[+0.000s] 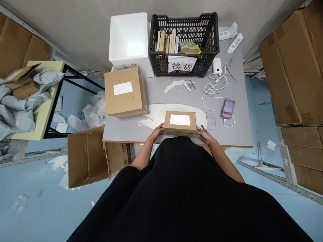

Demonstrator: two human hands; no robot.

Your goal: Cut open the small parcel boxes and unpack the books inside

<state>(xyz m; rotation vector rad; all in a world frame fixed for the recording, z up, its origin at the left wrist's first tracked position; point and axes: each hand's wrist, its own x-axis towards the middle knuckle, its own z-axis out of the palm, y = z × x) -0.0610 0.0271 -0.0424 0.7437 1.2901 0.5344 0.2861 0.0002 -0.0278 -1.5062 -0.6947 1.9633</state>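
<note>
A small cardboard box (180,128) with a white label on top sits near the front edge of the table, close against my body. My left hand (157,131) grips its left side. On the right side, my right hand (203,135) holds the lower corner of the same box. A thin tool with a dark tip and a red part (202,127) shows at my right fingers; I cannot tell whether it is held or lies on the table. Under and behind the box is a worn white patch (156,112) of the tabletop.
A larger labelled carton (123,102) stands on the left of the table (174,94). Behind it are a white foam box (128,37) and a black crate (184,64) with books. A phone (228,108) with white cables lies right. An open carton (87,161) is at floor level.
</note>
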